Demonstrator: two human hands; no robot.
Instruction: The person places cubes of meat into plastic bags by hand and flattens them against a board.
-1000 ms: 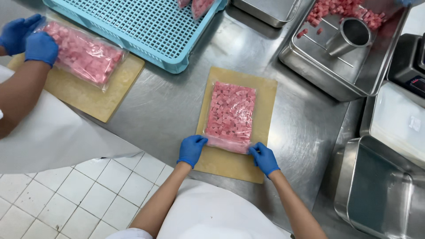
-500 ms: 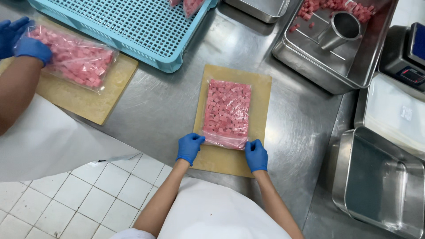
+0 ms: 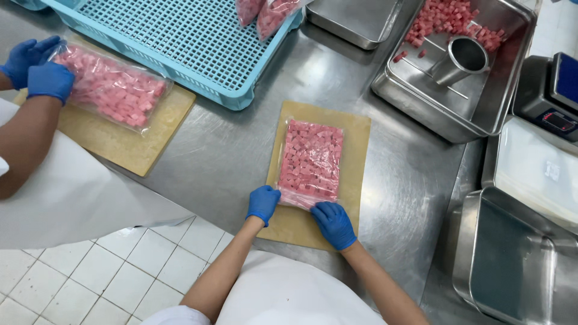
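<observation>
Head view: your left hand (image 3: 263,204) and right hand (image 3: 333,224), both blue-gloved, pinch the near edge of a clear bag of pink meat cubes (image 3: 310,161) lying flat on the tan cutting board (image 3: 355,135) before you. If that edge is unsealed, a tug could spill cubes onto the steel table (image 3: 229,150).

Open steel surface (image 3: 229,150) left of my cutting board (image 3: 355,129) gives my left hand (image 3: 263,203) passage, bounded by the blue crate (image 3: 180,42) ahead and a co-worker's board (image 3: 129,147) farther left; right of my right hand (image 3: 333,224), a narrow strip before the steel trays (image 3: 500,114).
</observation>
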